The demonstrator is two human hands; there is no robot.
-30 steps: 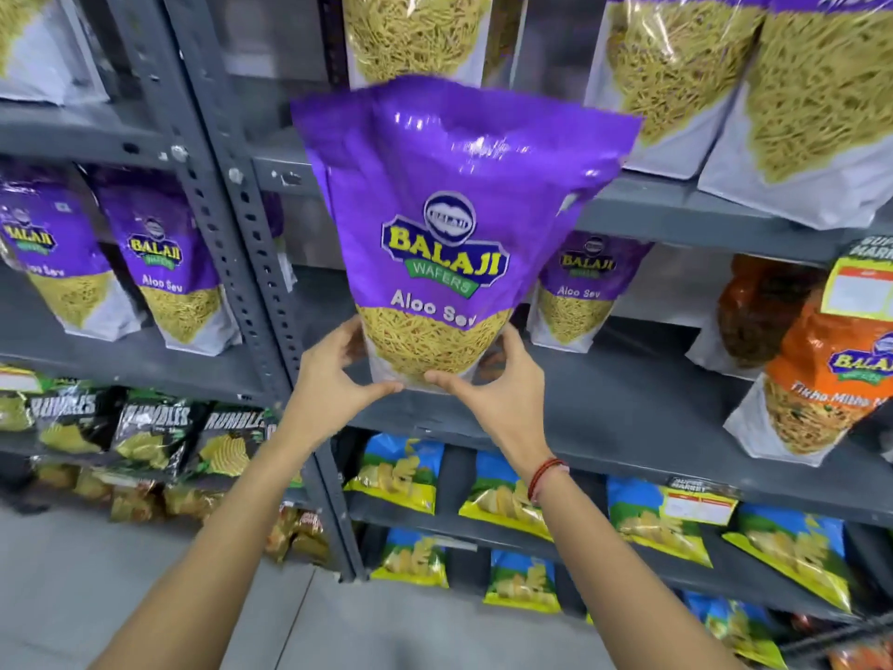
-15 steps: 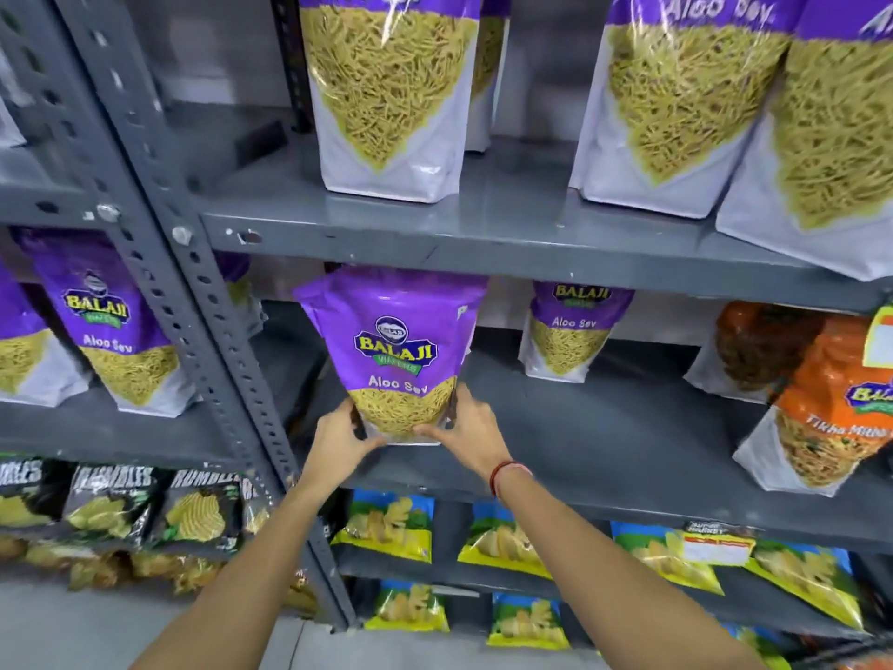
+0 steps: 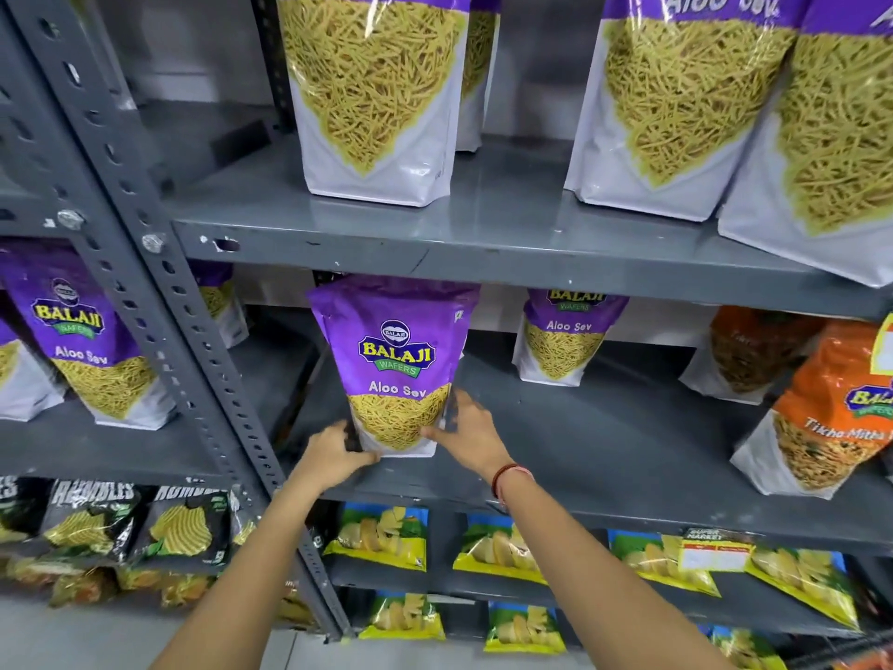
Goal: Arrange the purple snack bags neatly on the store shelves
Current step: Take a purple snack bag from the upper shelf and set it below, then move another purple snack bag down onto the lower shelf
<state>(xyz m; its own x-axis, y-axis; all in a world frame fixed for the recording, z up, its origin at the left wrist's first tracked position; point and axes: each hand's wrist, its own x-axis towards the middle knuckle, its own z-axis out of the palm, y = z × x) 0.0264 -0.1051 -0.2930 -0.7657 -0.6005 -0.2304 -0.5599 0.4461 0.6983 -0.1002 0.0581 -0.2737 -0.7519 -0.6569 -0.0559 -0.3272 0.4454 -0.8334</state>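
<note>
A purple Aloo Sev bag [image 3: 397, 360] stands upright on the middle grey shelf [image 3: 604, 452], near its left end. My left hand [image 3: 331, 452] grips its lower left corner and my right hand [image 3: 466, 430] grips its lower right side. A second purple bag [image 3: 565, 336] stands further back to the right on the same shelf. Two more purple bags [image 3: 82, 340] stand in the left bay. Larger purple bags [image 3: 377, 89] line the shelf above, their tops cut off by the frame.
Orange snack bags [image 3: 831, 408] lean at the right end of the middle shelf. A slotted grey upright post [image 3: 193, 340] divides the two bays. Blue-and-yellow chip bags [image 3: 381, 539] fill the lower shelves, black chip bags [image 3: 183, 524] the lower left.
The bag has gone from held up in front of the shelves down and back onto the middle shelf. Both hands stayed on its lower corners, and my view has moved closer.
</note>
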